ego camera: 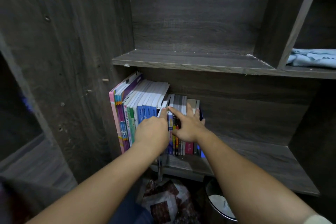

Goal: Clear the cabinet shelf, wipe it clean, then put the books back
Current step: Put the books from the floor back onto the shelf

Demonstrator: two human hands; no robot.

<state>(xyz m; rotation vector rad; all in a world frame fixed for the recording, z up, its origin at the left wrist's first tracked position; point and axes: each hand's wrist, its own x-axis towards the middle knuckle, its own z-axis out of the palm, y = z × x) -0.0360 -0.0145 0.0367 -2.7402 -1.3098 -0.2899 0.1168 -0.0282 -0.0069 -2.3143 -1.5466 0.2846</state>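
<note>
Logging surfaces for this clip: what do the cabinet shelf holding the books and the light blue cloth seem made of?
Cabinet shelf: probably laminated board, matte dark grey, going by its uniform, printed-looking wood grain. Light blue cloth: soft fabric, matte, judging by its crumpled folds; fibre cannot be told.

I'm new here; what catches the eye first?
The bright row of books stands at the left of the lower shelf, against dark wood. Both hands reach it: the left hand touches a white book, the right hand lies spread over shorter ones. A blue cloth lies upper right.
</note>
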